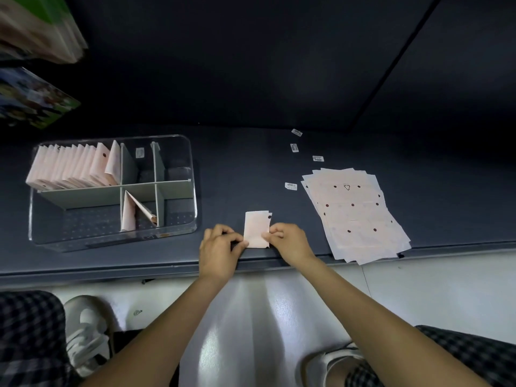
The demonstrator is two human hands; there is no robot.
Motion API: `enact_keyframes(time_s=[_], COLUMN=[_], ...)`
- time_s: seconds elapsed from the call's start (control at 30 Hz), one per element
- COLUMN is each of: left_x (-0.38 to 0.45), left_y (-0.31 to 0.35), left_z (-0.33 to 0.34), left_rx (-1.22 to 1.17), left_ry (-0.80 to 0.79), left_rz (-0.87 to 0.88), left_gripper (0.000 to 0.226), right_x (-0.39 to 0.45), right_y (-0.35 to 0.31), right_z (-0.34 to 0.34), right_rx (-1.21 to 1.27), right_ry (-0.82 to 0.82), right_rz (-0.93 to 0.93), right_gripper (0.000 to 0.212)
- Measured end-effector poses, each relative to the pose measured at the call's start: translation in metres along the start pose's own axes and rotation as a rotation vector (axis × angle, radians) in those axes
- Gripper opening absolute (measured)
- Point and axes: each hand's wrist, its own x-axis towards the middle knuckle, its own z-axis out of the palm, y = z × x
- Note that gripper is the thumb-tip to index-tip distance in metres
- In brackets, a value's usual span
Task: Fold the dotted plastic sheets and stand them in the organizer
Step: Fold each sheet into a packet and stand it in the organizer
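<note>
— How much of the job is done?

— A good bit. The clear organizer [111, 191] sits on the left of the dark bench [237, 174]. Its back left box holds a full row of folded sheets [72, 167] standing up, side by side. The front middle box holds two more folded sheets [135, 212], and they lean on each other.

— And what is going on now?

— One small folded sheet [256, 229] lies flat near the front edge of the bench. The left hand [219, 250] pinches its near left corner. The right hand [287, 241] pinches its right edge. I think the person is pressing the fold down.

— Is that sheet in the organizer?

— No, not yet. It is on the bench, between the organizer and the pile.

— What pile?

— A pile of flat dotted sheets [354, 216] on the right. They are not folded. There are many, but I cannot count them.

— So what is left?

— Stand this one in the organizer. Then fold the whole pile and stand those too. Some boxes look free for them.

— What are the little white bits?

— Small labels [291, 186] on the bench, near the pile. I cannot read them.
</note>
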Motion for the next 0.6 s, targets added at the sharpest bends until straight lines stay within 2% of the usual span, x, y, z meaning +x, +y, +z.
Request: enact_keyframes(time_s=[0.13, 0.23, 0.33, 0.4, 0.6], left_x=[-0.002, -0.012, -0.021, -0.023, -0.022], left_y=[0.007, 0.009, 0.003, -0.003, -0.005], left_z=[0.002, 0.004, 0.010, 0.011, 0.001], left_rx=[0.043, 0.130, 0.326, 0.455, 0.574], left_ry=[0.030, 0.056, -0.164, -0.274, -0.387], left_rz=[-0.033, 0.223, 0.464, 0.483, 0.495], left_gripper=[0.027, 0.037, 0.056, 0.067, 0.074], right_x=[0.014, 0.018, 0.018, 0.017, 0.009], right_y=[-0.005, -0.005, -0.006, -0.007, -0.012], right_z=[0.003, 0.003, 0.002, 0.002, 0.008], right_rx=[-0.061, -0.020, -0.016, -0.010, -0.041], right_ry=[-0.011, -0.013, -0.012, -0.012, 0.072], right_rz=[0.114, 0.166, 0.174, 0.183, 0.189], right_gripper=[0.013, 0.016, 0.020, 0.024, 0.031])
